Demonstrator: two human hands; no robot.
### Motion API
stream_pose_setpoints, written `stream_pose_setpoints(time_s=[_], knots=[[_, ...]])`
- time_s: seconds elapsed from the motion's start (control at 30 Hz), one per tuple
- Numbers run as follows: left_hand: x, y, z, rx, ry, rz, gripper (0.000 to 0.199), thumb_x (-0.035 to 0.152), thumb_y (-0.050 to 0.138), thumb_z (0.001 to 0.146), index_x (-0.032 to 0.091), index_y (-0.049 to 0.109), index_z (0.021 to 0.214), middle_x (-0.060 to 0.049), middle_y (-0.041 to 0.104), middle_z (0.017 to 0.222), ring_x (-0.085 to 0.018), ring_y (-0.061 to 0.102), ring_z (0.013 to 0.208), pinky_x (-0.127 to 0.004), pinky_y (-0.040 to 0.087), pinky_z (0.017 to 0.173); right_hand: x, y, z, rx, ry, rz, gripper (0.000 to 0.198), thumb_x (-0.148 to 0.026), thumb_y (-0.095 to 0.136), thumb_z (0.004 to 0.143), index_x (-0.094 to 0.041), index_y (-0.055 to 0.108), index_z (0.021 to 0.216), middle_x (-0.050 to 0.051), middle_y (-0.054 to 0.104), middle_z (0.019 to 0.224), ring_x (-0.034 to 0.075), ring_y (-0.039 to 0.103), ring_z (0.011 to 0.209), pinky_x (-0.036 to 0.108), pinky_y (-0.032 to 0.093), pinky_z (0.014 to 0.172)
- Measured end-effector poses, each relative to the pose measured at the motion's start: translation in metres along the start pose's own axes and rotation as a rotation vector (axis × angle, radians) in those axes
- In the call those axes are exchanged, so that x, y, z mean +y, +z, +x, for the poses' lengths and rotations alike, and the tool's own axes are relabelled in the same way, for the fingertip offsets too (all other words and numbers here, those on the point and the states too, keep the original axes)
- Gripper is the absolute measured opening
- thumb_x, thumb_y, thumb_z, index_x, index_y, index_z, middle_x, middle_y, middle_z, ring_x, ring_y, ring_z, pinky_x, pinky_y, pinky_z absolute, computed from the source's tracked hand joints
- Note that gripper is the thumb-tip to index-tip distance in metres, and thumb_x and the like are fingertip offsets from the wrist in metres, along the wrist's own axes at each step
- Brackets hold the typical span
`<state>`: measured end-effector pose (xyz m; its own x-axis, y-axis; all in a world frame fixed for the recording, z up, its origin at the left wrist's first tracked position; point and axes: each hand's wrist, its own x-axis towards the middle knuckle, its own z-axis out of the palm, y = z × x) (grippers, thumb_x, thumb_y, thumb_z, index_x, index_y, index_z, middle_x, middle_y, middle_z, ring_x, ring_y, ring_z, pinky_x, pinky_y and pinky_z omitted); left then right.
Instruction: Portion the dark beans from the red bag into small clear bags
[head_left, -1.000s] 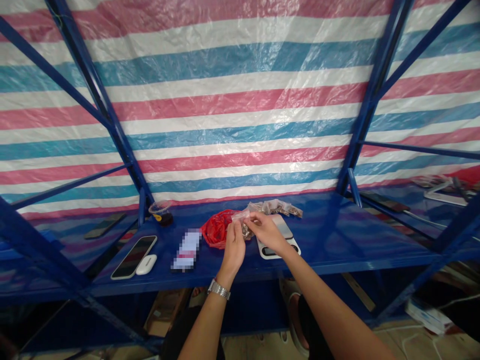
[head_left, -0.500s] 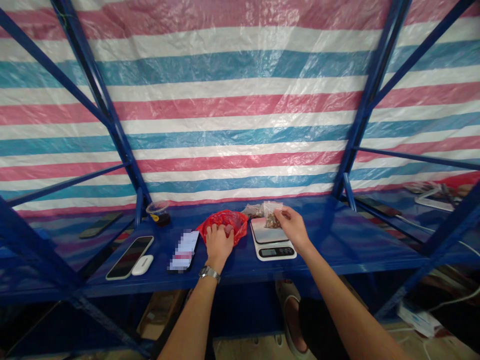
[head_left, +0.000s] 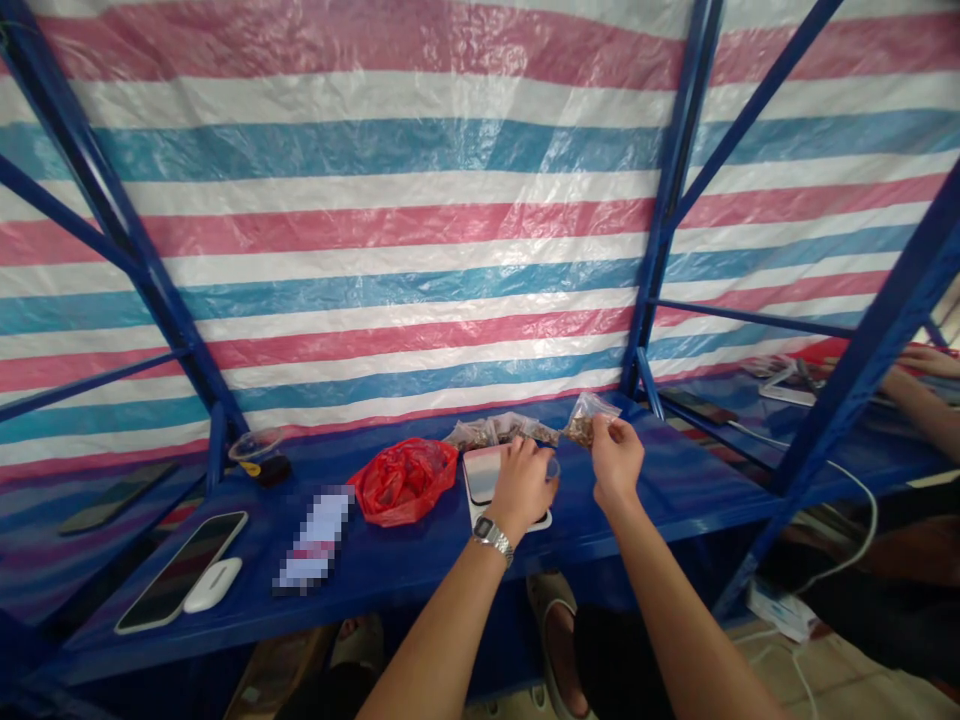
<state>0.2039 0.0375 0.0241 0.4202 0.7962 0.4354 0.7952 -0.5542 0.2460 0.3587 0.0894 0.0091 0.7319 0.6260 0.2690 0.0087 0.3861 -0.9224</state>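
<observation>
My right hand (head_left: 616,458) pinches a small clear bag of brown pieces (head_left: 583,426) and holds it up just right of the white digital scale (head_left: 480,475). My left hand (head_left: 521,482), with a metal watch on the wrist, lies over the scale's platform with its fingers curled. A bit of clear plastic shows at its right edge, and I cannot tell whether it is gripped. A crumpled red plastic bag (head_left: 405,482) sits left of the scale. Several filled small bags (head_left: 499,432) lie behind the scale.
On the blue metal shelf (head_left: 675,480), to the left, lie a blurred card (head_left: 311,540), a phone (head_left: 180,570), a white earbud case (head_left: 214,584) and a clear cup (head_left: 259,456). Blue rack posts (head_left: 660,260) stand on both sides. Another person's hand (head_left: 926,360) works at far right.
My left hand left the red bag and moved right onto the scale. My right hand carried the small bag off the scale to the right. The view swung right.
</observation>
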Motion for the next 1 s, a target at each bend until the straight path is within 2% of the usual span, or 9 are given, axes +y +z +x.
stream_pose_setpoints(time_s=[0.17,0.27,0.33,0.43,0.53,0.6,0.7,0.77,1.0], knots=[[0.013,0.03,0.028,-0.223,-0.001,0.076,0.038,0.03,0.074,0.083,0.017,0.072,0.118,-0.018,0.068,0.117,-0.04,0.046,0.13,-0.058,0.037,0.109,0.0,-0.008,0.006,0.056,0.017,0.023,0.037,-0.049,0.066,0.08,-0.016,0.066,0.096,0.01,0.073,0.092,0.023,0.069,0.081,0.034,0.056,0.071],[0.01,0.03,0.024,-0.221,-0.022,0.063,0.062,0.043,0.076,0.082,0.018,0.062,0.137,-0.019,0.066,0.126,-0.042,0.045,0.131,-0.059,0.036,0.109,0.0,-0.007,0.004,0.024,0.032,0.022,0.036,-0.049,0.066,0.08,-0.016,0.066,0.095,0.01,0.073,0.092,0.024,0.069,0.083,0.034,0.056,0.071],[0.002,0.019,0.012,-0.136,-0.017,0.041,0.065,0.052,0.067,0.089,0.02,0.055,0.145,-0.018,0.065,0.127,-0.039,0.05,0.124,-0.056,0.04,0.105,-0.001,-0.005,0.002,0.014,0.045,0.031,0.037,-0.051,0.066,0.08,-0.017,0.066,0.095,0.01,0.073,0.093,0.024,0.068,0.084,0.033,0.056,0.071],[-0.028,-0.014,-0.015,0.072,-0.089,0.11,0.035,0.039,0.05,0.1,0.027,0.066,0.129,-0.011,0.067,0.124,-0.034,0.051,0.12,-0.05,0.042,0.101,-0.008,0.001,-0.006,-0.036,0.064,0.079,0.039,-0.053,0.068,0.078,-0.017,0.067,0.092,0.008,0.073,0.09,0.023,0.068,0.082,0.032,0.054,0.069],[-0.073,-0.05,-0.046,0.229,-0.375,0.247,0.027,0.029,0.049,0.099,0.023,0.071,0.114,-0.011,0.068,0.121,-0.032,0.054,0.115,-0.046,0.043,0.098,-0.02,0.012,-0.025,-0.23,0.134,0.197,0.04,-0.055,0.076,0.072,-0.018,0.067,0.087,0.005,0.073,0.084,0.021,0.067,0.077,0.031,0.052,0.066],[-0.101,-0.067,-0.065,0.18,-0.518,0.285,0.027,0.024,0.046,0.099,0.021,0.072,0.109,-0.012,0.071,0.118,-0.032,0.057,0.113,-0.045,0.044,0.094,-0.027,0.024,-0.044,-0.438,0.243,0.285,0.042,-0.055,0.081,0.067,-0.019,0.066,0.082,0.003,0.073,0.081,0.02,0.067,0.073,0.03,0.051,0.065],[-0.126,-0.073,-0.089,-0.047,-0.426,0.239,0.028,0.022,0.046,0.099,0.022,0.074,0.096,-0.009,0.076,0.11,-0.031,0.06,0.113,-0.045,0.042,0.096,-0.029,0.047,-0.08,-0.728,0.393,0.329,0.041,-0.053,0.084,0.064,-0.02,0.066,0.08,0.002,0.072,0.077,0.019,0.065,0.069,0.028,0.05,0.061],[-0.13,-0.069,-0.101,-0.089,-0.375,0.152,0.029,0.023,0.046,0.1,0.023,0.074,0.098,-0.007,0.077,0.108,-0.028,0.062,0.11,-0.045,0.04,0.099,-0.025,0.064,-0.104,-0.848,0.432,0.295,0.039,-0.053,0.083,0.066,-0.021,0.065,0.079,0.001,0.07,0.072,0.017,0.063,0.065,0.026,0.048,0.058],[-0.127,-0.067,-0.124,0.049,-0.242,-0.004,0.032,0.032,0.045,0.103,0.02,0.073,0.111,-0.01,0.073,0.112,-0.026,0.064,0.109,-0.041,0.044,0.104,-0.002,0.11,-0.153,-0.807,0.388,0.011,0.03,-0.046,0.077,0.064,-0.02,0.062,0.071,-0.004,0.058,0.054,0.014,0.05,0.05,0.025,0.036,0.049]])
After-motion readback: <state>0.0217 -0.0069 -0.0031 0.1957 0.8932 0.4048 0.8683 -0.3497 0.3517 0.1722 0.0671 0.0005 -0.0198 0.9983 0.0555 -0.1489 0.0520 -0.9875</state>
